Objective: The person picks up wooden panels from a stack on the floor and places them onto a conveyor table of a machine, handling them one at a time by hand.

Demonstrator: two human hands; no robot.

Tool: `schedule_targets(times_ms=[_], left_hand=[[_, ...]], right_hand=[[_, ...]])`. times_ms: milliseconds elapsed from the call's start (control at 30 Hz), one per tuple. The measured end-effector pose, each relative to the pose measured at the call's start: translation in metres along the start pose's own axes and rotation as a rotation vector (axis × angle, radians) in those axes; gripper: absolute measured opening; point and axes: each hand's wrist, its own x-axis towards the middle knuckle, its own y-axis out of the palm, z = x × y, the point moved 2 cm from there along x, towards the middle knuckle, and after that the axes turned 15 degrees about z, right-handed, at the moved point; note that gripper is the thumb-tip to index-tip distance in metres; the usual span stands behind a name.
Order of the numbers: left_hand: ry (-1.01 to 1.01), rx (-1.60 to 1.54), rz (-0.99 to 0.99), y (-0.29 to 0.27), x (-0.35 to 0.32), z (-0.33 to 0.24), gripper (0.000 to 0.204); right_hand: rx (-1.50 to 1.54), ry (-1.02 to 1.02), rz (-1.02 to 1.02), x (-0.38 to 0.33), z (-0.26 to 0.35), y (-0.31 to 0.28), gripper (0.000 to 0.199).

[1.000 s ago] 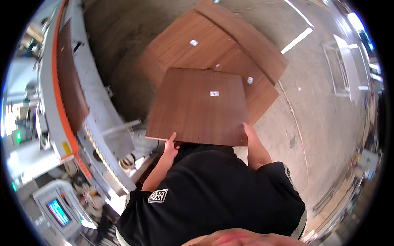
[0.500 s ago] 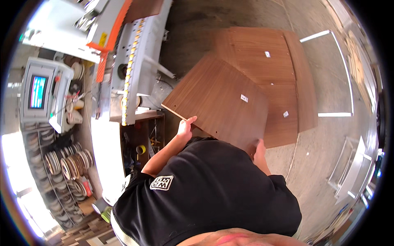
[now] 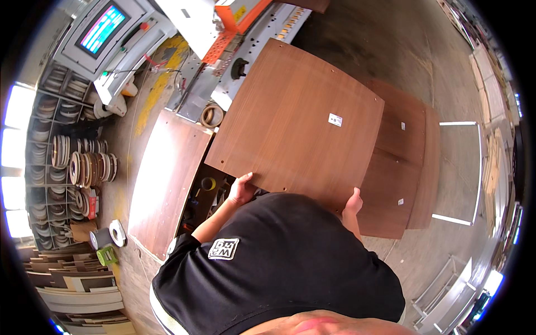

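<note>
A brown wood-grain panel (image 3: 296,117) with a small white label and several drilled holes is held up in front of my body. My left hand (image 3: 242,190) grips its near edge toward the left corner, thumb on top and the other fingers hidden underneath. At the near right corner my right hand (image 3: 352,202) holds it, thumb upright along the edge. To the right, partly covered by the held panel, lie more brown panels (image 3: 393,167) with white labels.
An edge-banding machine (image 3: 223,72) with an orange guard stands ahead left, its screen (image 3: 103,29) lit. A brown-topped cabinet (image 3: 164,178) with tools inside is at my left. Rolls of banding (image 3: 92,167) fill a rack farther left. White lines (image 3: 478,173) mark the floor at right.
My view has turned left, so the machine and cabinet appear closer to the middle. The held panel has been raised and swung toward the machine, away from the panels at right. Both hands keep their hold.
</note>
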Motion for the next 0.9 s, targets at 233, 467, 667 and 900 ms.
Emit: schedule_targets(times_ms=[233,467,667,900], left_hand=[[0.117,-0.069,-0.104,-0.042,-0.035,-0.068,0.049],[0.272,0.134,-0.25,-0.088,-0.041,-0.106,0.042],[0.103,0.421,-0.379,-0.081,-0.042,-0.083,0.034],[0.098,0.443,-0.445,-0.077,-0.042,-0.061,0.045]], right_hand=[[-0.356,-0.069,0.132,-0.001,-0.032,0.084,0.056],[-0.478,-0.115,0.577,-0.05,-0.028,0.128,0.051],[-0.755,-0.154,0.845,-0.093,0.005,0.169,0.054],[-0.887,-0.183,0.881,-0.1,0.0,0.183,0.063]])
